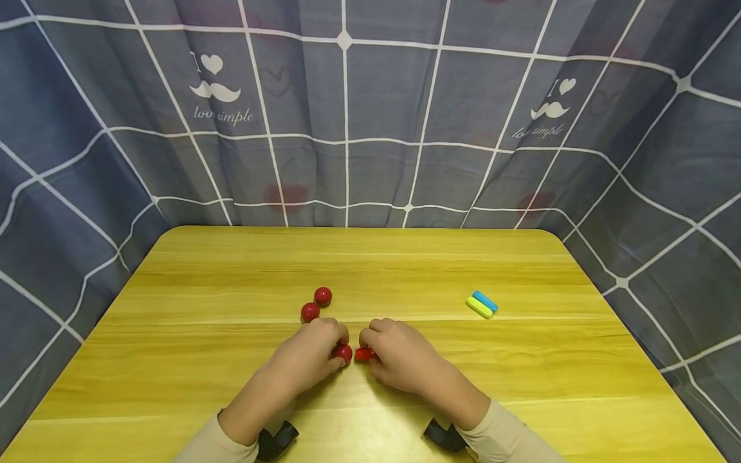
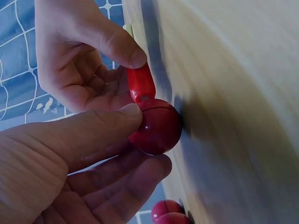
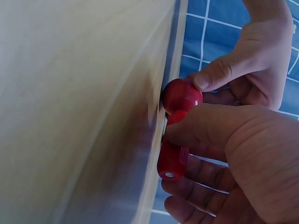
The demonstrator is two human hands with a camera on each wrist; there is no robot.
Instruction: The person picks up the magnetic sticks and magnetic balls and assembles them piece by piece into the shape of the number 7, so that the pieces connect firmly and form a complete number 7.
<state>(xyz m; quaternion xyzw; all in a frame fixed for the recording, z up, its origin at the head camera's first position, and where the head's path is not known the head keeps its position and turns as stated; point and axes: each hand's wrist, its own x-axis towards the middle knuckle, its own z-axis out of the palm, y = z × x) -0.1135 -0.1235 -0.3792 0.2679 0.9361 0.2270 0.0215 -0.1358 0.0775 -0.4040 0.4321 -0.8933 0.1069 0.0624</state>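
My left hand [image 1: 309, 357] pinches a glossy red ball [image 1: 345, 354] between thumb and fingers, low over the table. A thin seam runs across this ball [image 2: 161, 128] in the left wrist view. Facing it, my right hand [image 1: 405, 360] pinches a short red rod [image 1: 363, 354], which has a small silvery disc in its end. The rod [image 3: 174, 161] points at the ball, its tip right at the ball's surface in both wrist views. Two more red balls, one nearer [image 1: 310, 312] and one farther [image 1: 323, 296], lie just beyond my left hand.
To the right on the wooden table [image 1: 231, 270], a blue rod [image 1: 485, 301] and a yellow-green rod [image 1: 478, 307] lie side by side. A grey-blue curtain [image 1: 382, 96] with white lines hangs behind the table and along both sides.
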